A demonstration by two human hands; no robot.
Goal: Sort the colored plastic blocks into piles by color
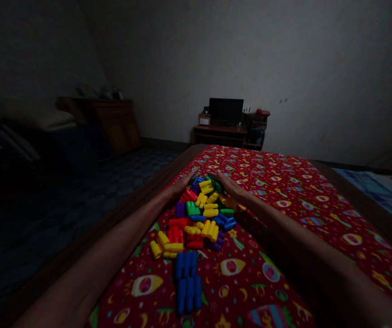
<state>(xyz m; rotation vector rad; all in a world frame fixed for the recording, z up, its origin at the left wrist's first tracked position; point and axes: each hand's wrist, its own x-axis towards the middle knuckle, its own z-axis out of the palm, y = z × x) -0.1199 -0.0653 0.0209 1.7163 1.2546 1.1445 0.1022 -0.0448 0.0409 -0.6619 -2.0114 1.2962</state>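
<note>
A heap of plastic building blocks [199, 214] in yellow, red, blue, green and purple lies on a red patterned bedsheet [285, 196]. My left hand [184, 182] rests flat at the heap's far left edge, fingers stretched out. My right hand [228, 184] lies at the far right edge, fingers also extended, touching the blocks. Both forearms run along either side of the heap. Two groups of joined blue blocks [187, 280] sit nearer to me, apart from the heap.
The bed has a dark wooden frame [141, 193] along its left side. Against the far wall stands a low desk [219, 134] with a dark monitor [226, 110]. A wooden cabinet [114, 123] stands at the left. The room is dim.
</note>
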